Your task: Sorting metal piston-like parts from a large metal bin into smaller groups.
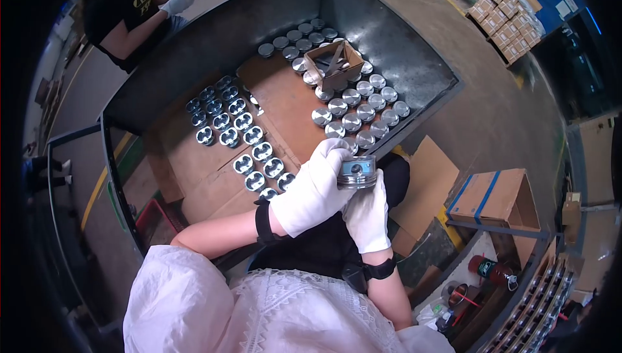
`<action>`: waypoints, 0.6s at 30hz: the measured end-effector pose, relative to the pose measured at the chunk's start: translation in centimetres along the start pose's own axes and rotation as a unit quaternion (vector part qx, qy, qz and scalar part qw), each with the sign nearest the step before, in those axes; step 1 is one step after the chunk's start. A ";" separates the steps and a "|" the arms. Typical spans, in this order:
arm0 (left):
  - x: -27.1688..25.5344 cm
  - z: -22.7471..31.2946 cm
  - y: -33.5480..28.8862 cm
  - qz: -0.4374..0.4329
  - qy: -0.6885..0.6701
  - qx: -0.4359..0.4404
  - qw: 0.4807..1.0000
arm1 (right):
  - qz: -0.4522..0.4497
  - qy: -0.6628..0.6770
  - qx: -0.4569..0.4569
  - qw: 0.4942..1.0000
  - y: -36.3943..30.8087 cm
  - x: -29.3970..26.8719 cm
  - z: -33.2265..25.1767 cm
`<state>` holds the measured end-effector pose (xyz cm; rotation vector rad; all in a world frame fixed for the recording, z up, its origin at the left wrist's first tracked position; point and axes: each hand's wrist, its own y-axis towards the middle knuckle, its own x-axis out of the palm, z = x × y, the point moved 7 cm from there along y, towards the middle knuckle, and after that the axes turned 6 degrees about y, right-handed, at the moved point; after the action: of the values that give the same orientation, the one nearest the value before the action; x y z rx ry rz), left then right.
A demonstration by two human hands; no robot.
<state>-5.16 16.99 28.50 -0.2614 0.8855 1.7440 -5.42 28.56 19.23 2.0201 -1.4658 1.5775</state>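
Observation:
Between my two white-gloved hands is a shiny metal piston, tilted so its side with the pin hole and ring grooves shows. My left hand is closed on its left side, the fingers curled near its top. From below and the right, my right hand grips the same piston, its fingers partly hidden behind it. Just beyond my hands, several pistons stand in rows with their flat round crowns up. Farther left, more pistons lie with their hollow undersides up on brown cardboard.
A dark metal bin with raised walls surrounds the pistons. A small cardboard box with dark strips inside rests on them. At right are an open carton, a dark red bottle and stacked boxes. Another gloved person stands beyond the bin.

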 end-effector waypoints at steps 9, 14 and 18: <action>0.1 -1.7 -0.4 0.006 -0.043 -0.027 0.999 | 0.063 -0.135 -0.138 0.979 0.4 -2.4 -0.9; -0.4 -1.8 -0.4 -0.003 -0.084 -0.039 0.996 | -0.020 0.069 0.097 0.993 0.5 0.9 1.6; -0.6 -1.8 -0.4 0.010 -0.090 -0.023 0.996 | -0.028 0.067 0.071 0.995 0.4 1.7 1.1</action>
<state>-5.05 15.41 27.40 -0.1235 0.7207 1.7767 -5.09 26.71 19.98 1.9668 -1.2722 1.8020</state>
